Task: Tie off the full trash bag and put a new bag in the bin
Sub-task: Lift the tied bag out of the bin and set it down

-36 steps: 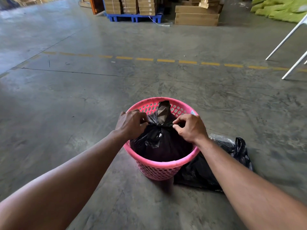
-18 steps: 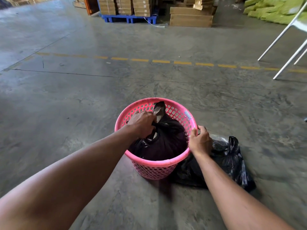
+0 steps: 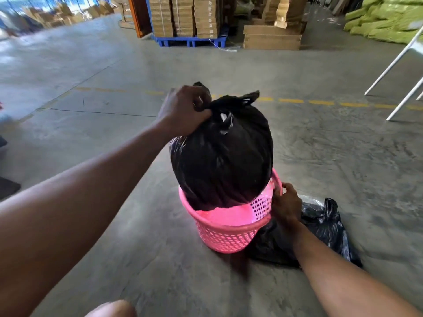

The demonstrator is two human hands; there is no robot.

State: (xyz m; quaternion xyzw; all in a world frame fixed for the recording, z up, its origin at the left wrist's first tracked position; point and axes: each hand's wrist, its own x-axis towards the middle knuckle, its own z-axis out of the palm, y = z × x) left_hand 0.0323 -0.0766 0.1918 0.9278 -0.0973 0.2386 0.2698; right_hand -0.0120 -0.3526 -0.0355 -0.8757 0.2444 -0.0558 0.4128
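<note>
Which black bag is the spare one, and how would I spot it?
Find the pink basket on the concrete floor. The spare bag lies flat on the floor at its right, behind the right hand. Unlike the knotted full bag, it is limp and crumpled.

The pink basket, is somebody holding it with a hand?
Yes, the right hand grips the pink basket at its rim.

Full bag (image 3: 224, 156) partly in bin (image 3: 226, 234), spare bag (image 3: 320, 232) on floor (image 3: 114, 248) right of bin
</note>
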